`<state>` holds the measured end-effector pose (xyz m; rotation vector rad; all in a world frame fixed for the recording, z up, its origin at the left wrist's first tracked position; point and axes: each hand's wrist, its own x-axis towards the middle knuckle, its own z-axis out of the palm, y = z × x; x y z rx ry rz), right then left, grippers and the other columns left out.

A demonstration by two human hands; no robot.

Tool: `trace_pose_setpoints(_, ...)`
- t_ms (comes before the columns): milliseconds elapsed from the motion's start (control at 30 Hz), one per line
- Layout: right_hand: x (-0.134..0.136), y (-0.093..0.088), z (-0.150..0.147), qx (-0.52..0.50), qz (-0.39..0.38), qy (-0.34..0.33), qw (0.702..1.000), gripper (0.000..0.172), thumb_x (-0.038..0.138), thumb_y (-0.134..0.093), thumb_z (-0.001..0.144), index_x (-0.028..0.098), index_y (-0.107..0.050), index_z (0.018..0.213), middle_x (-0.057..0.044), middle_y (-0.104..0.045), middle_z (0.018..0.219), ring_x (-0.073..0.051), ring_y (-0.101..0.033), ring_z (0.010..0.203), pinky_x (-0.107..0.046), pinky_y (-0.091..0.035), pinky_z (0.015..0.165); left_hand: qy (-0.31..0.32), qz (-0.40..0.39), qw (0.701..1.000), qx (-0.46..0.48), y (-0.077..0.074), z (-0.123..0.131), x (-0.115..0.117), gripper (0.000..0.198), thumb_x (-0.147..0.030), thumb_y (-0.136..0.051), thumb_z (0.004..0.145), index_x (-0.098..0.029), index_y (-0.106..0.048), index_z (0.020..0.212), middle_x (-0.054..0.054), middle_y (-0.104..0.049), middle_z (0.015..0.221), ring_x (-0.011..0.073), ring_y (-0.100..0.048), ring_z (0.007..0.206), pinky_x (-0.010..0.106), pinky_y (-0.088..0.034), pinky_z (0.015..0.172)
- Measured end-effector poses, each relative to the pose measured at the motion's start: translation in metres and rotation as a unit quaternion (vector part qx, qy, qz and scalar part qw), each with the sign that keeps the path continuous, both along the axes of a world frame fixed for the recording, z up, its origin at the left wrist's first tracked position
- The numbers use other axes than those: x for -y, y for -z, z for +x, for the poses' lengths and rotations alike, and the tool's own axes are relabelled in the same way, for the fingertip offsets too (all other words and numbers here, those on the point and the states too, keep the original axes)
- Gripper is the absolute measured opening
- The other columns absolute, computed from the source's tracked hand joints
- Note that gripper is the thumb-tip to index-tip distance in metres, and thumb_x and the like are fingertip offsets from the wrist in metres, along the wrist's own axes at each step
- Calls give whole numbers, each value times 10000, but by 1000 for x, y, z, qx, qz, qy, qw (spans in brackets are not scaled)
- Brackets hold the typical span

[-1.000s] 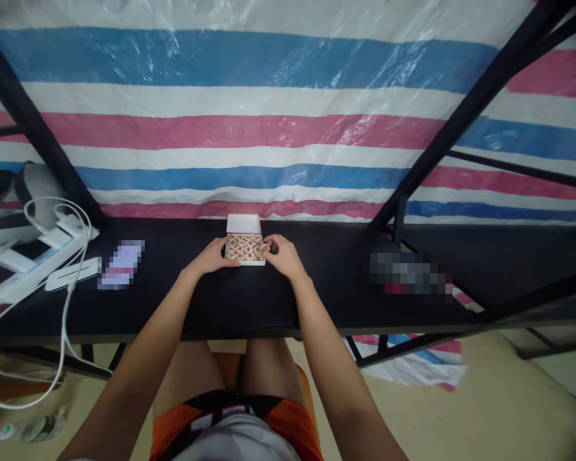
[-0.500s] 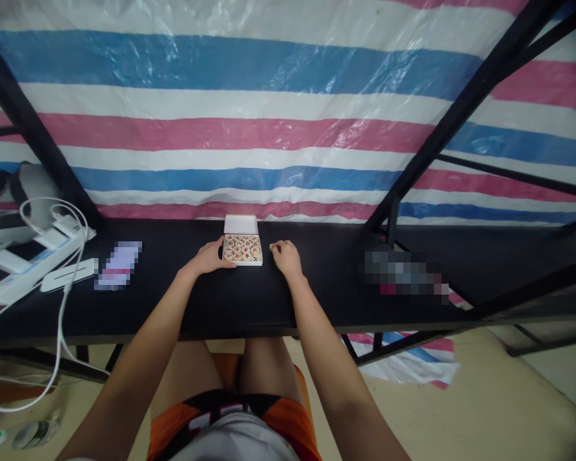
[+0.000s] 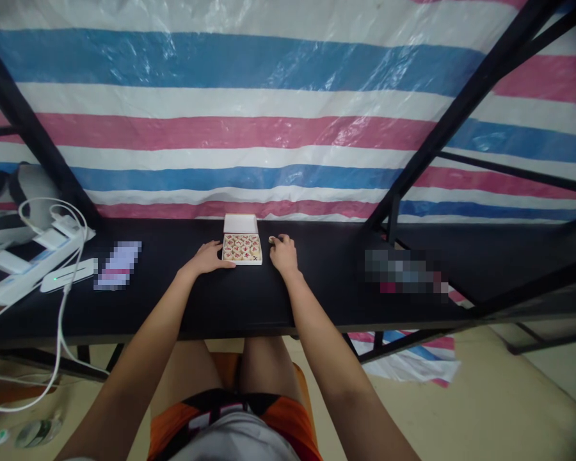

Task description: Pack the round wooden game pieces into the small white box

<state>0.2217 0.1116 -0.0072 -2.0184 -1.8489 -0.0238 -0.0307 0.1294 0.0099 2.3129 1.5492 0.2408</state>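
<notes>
A small white box stands on the black desk with its lid raised at the back. Rows of round, pale Chinese chess pieces with red and black characters fill it. My left hand steadies the box at its left side, thumb along the front edge and fingertips by the left wall. Just right of the box, my right hand pinches a single Chinese chess piece between thumb and finger, low over the desk. Its face cannot be read.
On the desk at left lie a blurred phone-like item, a white flat device and white cables. A blurred dark item lies at right. Black metal posts frame the desk before a striped plastic sheet.
My right hand has shifted slightly, its fingers turning so the pinched piece shows more. The left-hand fingers moved a little on the box's side. A green light now shows on the white device.
</notes>
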Motion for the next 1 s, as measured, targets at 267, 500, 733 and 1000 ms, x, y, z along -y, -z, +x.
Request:
trace_pose_setpoints(267, -5, 5, -3, 10, -18, -71, 997, 486, 205, -360, 911, 185, -442, 1389, -90, -483, 1405, -254, -469, 1211, -380, -393, 993, -5, 6, 1000, 2, -1, 1, 0, 949, -764, -601, 629, -255, -434, 1412, 103, -368, 1497, 361, -255, 1396, 470, -199, 1131)
trace_pose_setpoints(500, -13, 14, -5, -8, 3, -122, 993, 492, 205, -357, 912, 147, -441, 1394, -120, -455, 1429, -254, -423, 1289, -405, -323, 1068, -4, 9, 1000, 11, -1, 1, 1, 960, -770, -607, 615, -251, -444, 1406, 125, -376, 1488, 380, -267, 1386, 494, -199, 1123)
trace_pose_setpoints(733, -15, 18, -4, -10, -20, -125, 992, 507, 236, -356, 929, 177, -390, 1432, -126, -430, 1446, -271, -361, 1342, -450, -282, 1084, -7, 8, 1000, 4, -1, 1, 1, 970, -771, -600, 618, -229, -444, 1407, 137, -366, 1492, 373, -275, 1384, 471, -199, 1128)
trace_pose_setpoints(1000, -11, 7, -1, -158, 94, -127, 975, 351, 223, -415, 897, 171, -627, 1173, -104, -608, 1161, -207, -540, 1090, -342, -394, 989, 1, 9, 1000, 11, -1, 0, 0, 965, -776, -588, 629, -231, -438, 1411, 128, -374, 1489, 376, -270, 1385, 478, -207, 1124)
